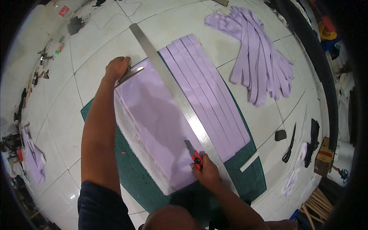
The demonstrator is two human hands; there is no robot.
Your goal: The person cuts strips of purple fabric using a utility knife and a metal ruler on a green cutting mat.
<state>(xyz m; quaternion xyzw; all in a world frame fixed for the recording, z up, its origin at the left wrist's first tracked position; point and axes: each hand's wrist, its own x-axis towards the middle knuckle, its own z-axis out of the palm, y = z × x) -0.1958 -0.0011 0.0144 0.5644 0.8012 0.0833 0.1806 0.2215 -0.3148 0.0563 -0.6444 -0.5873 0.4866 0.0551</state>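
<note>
My right hand (209, 172) grips a red and black box cutter (196, 159), its blade out over the lilac fabric (157, 103), just left of a long metal ruler (191, 117). My left hand (117, 68) is closed on a wide metal clip (132, 75) at the fabric's far left corner; its fingertips are partly hidden. The fabric lies on a green cutting mat (132, 172), with a fuzzy white layer (140, 149) showing along its left edge. Right of the ruler, several cut lilac strips (207, 92) lie side by side.
A heap of long lilac strips (260, 57) lies on the tiled floor at the far right. Black scissors (289, 147), a small dark block (280, 135) and a white strip (249, 161) are at the right. Lilac scraps (35, 161) lie at the left.
</note>
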